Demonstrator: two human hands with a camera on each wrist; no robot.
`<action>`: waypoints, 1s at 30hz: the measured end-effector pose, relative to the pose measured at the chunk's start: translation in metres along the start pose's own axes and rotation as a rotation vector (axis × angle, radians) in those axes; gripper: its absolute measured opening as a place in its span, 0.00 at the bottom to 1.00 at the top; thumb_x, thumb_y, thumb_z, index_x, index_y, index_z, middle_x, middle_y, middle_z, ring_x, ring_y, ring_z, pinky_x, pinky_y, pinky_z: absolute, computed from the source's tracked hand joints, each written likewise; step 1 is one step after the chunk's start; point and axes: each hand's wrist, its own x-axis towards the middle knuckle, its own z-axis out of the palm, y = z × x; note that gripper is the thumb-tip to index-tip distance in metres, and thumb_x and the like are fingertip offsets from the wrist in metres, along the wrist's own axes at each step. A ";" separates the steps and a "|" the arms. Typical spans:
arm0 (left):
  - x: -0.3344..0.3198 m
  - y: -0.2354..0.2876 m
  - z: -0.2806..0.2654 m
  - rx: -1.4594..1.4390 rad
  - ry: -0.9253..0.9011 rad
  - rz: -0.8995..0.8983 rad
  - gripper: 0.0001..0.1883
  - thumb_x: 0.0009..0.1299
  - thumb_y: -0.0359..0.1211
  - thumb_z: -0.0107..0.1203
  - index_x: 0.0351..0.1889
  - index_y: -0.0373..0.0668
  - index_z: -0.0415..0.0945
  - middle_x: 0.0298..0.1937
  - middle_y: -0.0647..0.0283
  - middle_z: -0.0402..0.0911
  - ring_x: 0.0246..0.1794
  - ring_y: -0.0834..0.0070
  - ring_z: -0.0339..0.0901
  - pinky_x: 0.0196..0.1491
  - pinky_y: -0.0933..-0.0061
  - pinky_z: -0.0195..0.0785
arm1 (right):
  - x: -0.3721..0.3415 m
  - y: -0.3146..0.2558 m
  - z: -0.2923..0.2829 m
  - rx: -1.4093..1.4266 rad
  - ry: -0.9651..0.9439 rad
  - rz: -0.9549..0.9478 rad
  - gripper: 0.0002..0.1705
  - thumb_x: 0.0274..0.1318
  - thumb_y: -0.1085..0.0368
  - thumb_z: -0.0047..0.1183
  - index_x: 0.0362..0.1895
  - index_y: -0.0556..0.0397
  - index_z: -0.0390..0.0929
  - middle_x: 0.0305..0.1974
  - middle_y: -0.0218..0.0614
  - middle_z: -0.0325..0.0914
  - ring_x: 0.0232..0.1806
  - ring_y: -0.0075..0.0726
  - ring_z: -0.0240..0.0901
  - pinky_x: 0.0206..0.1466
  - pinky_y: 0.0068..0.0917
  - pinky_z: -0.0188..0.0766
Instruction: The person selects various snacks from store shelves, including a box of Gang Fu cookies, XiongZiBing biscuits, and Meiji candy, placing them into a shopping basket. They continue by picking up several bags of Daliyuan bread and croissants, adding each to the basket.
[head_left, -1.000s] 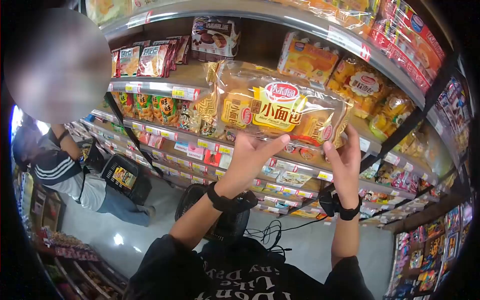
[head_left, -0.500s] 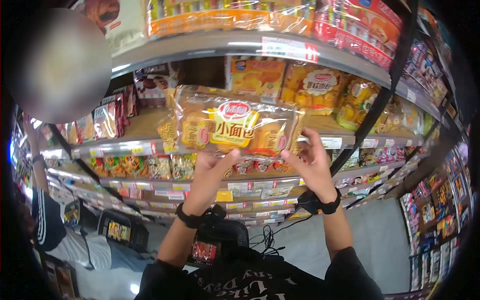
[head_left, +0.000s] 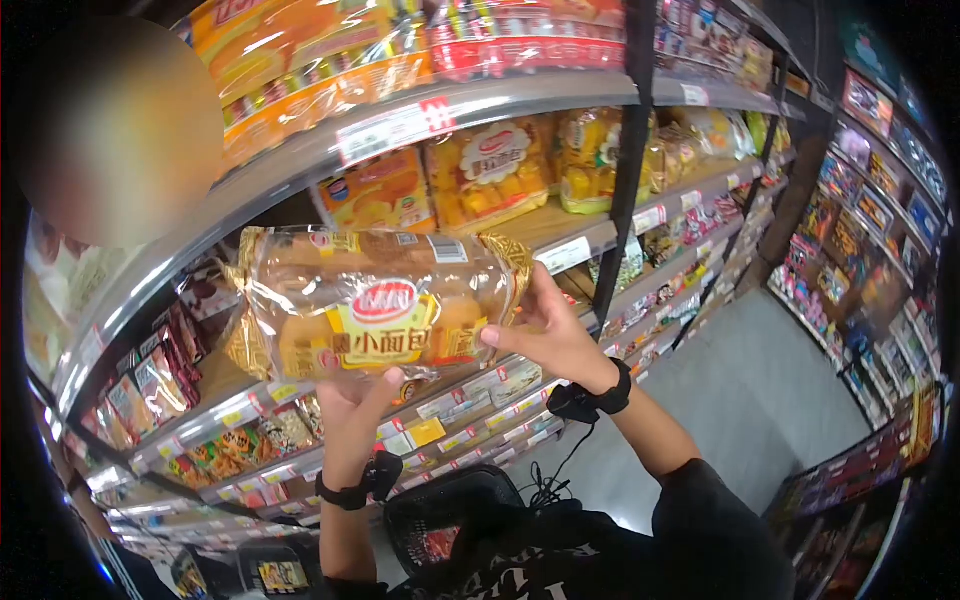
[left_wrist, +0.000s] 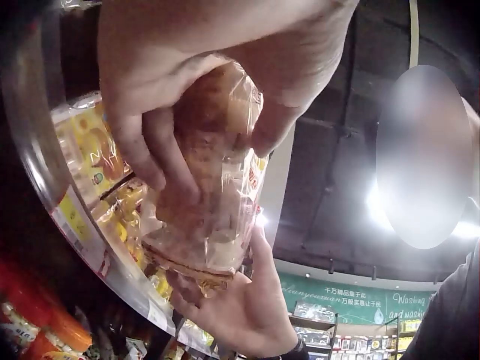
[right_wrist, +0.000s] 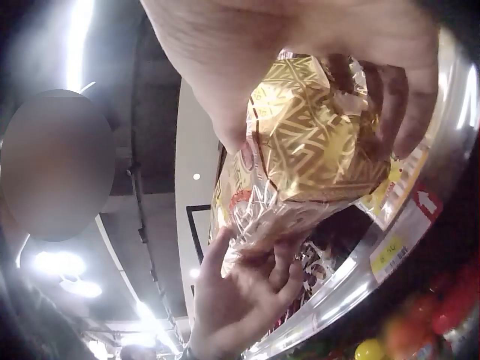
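Observation:
A clear bag of small breads with gold ends (head_left: 385, 300) is held up in front of the shelves, its printed face towards the head camera. The left hand (head_left: 350, 410) grips its lower edge, thumb on the front and fingers underneath. At the bag's right end, the right hand (head_left: 555, 340) has its thumb on the front and its fingers behind. In the left wrist view the left hand's fingers (left_wrist: 176, 161) curl round the wrapper (left_wrist: 206, 195). The right wrist view shows the right hand (right_wrist: 315, 45) round the patterned gold end (right_wrist: 315, 142).
Behind the bag, a shelf holds bread packs (head_left: 490, 175), with a metal-edged shelf (head_left: 540, 95) above. Lower shelves carry small snack packs (head_left: 235, 450). A black basket (head_left: 400, 520) is on the floor near the body, and cables (head_left: 548, 490) lie beside it. More shelving (head_left: 870, 230) stands at right.
The view has swung to the right along the shelves. The bag has moved left and lower in the head view, looks larger, and shows more of its top side. Both hands still hold it.

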 end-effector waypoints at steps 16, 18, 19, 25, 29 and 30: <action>0.082 -0.109 0.270 -0.004 0.018 0.384 0.58 0.49 0.25 0.77 0.76 0.37 0.48 0.70 0.53 0.56 0.70 0.59 0.61 0.69 0.58 0.62 | -0.052 -0.045 -0.326 -0.272 0.396 -0.180 0.43 0.51 0.73 0.68 0.70 0.59 0.61 0.63 0.38 0.71 0.63 0.32 0.69 0.67 0.31 0.65; 0.089 -0.140 0.318 0.192 -0.002 0.465 0.58 0.51 0.26 0.77 0.76 0.35 0.48 0.69 0.53 0.57 0.70 0.60 0.60 0.68 0.59 0.63 | -0.042 -0.039 -0.382 -0.321 0.429 -0.268 0.37 0.58 0.70 0.63 0.70 0.59 0.62 0.62 0.36 0.72 0.61 0.29 0.69 0.65 0.30 0.65; 0.093 -0.140 0.339 0.222 -0.060 0.454 0.57 0.52 0.26 0.76 0.76 0.34 0.48 0.69 0.53 0.57 0.70 0.60 0.61 0.68 0.59 0.64 | -0.036 -0.043 -0.409 -0.302 0.480 -0.232 0.36 0.60 0.69 0.61 0.70 0.59 0.62 0.62 0.35 0.72 0.61 0.29 0.69 0.65 0.30 0.65; 0.185 -0.107 0.447 0.365 -0.187 0.567 0.50 0.60 0.27 0.71 0.76 0.33 0.49 0.69 0.51 0.60 0.67 0.62 0.66 0.63 0.62 0.70 | 0.045 -0.054 -0.529 -0.264 0.555 -0.266 0.26 0.70 0.63 0.53 0.67 0.59 0.67 0.58 0.34 0.75 0.58 0.24 0.70 0.62 0.23 0.64; 0.226 -0.118 0.474 0.155 -0.126 0.441 0.46 0.64 0.23 0.65 0.77 0.34 0.48 0.71 0.49 0.61 0.52 0.69 0.81 0.53 0.70 0.77 | 0.101 -0.047 -0.572 -0.208 0.447 -0.180 0.27 0.68 0.59 0.57 0.66 0.59 0.68 0.52 0.29 0.77 0.51 0.20 0.72 0.58 0.21 0.66; 0.227 -0.113 0.477 0.139 -0.109 0.389 0.47 0.64 0.23 0.65 0.77 0.34 0.47 0.71 0.49 0.62 0.48 0.70 0.81 0.50 0.71 0.78 | 0.112 -0.044 -0.575 -0.194 0.430 -0.184 0.28 0.67 0.59 0.57 0.65 0.58 0.68 0.52 0.29 0.77 0.51 0.20 0.72 0.58 0.21 0.66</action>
